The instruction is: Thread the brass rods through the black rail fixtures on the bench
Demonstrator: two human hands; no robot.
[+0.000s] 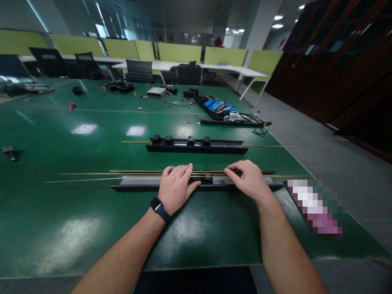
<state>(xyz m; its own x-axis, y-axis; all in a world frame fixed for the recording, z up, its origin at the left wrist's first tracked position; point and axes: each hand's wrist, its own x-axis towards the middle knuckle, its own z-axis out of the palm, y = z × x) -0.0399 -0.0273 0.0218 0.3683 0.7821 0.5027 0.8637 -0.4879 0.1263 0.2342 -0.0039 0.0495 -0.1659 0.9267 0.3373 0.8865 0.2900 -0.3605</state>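
A long black metal channel (pixel 134 188) with a grey inner face lies crosswise on the green table. Several thin brass rods (pixel 82 180) run along it and stick out past its ends. My left hand (pixel 176 185) rests over the channel, fingers stretched across the rods and thumb apart on the near side; what lies under the palm is hidden. Small black blocks (pixel 208 176) sit in the channel just right of that thumb. With thumb and fingertips, my right hand (pixel 248 177) pinches a brass rod above the channel's right part.
A second black channel (pixel 196 149) with several black blocks and brass rods lies beyond. Farther back are a black tray (pixel 211 116) of blue packets and gloves, and a white box (pixel 156 92). A blurred-out item (pixel 312 204) lies at right, near the table edge.
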